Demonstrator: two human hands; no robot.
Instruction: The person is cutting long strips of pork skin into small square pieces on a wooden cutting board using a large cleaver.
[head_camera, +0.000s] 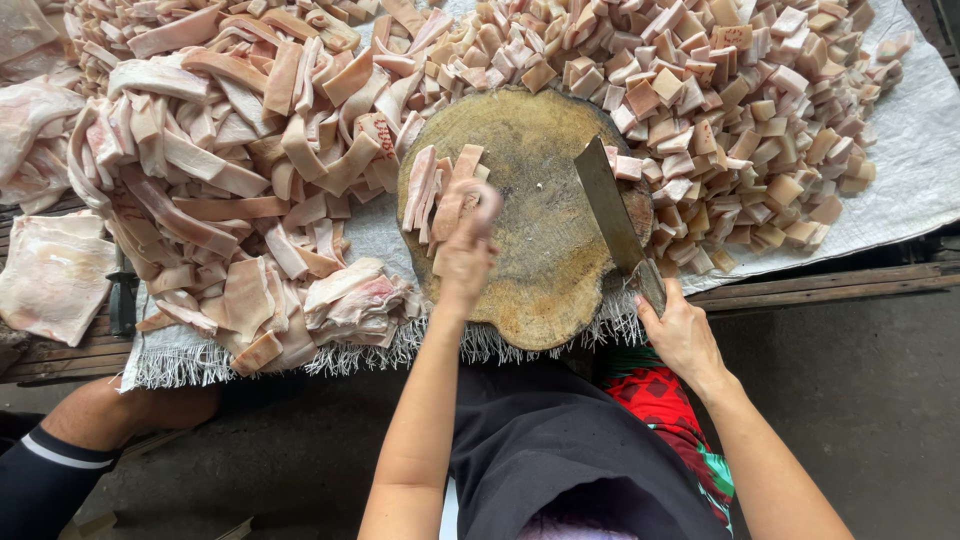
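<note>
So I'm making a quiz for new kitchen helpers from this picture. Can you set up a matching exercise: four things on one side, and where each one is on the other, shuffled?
Things:
1. cleaver
2. long strips of pork skin
3. small cut squares
4. round wooden block

Places:
A. piled at the left of the cloth
B. at the middle, by the table's near edge
C. blade lying on the block, handle in the right hand
D. heaped at the right of the cloth

Pairs: 1-C, 2-A, 3-D, 4-B. The left hand is on a few strips on the block.
</note>
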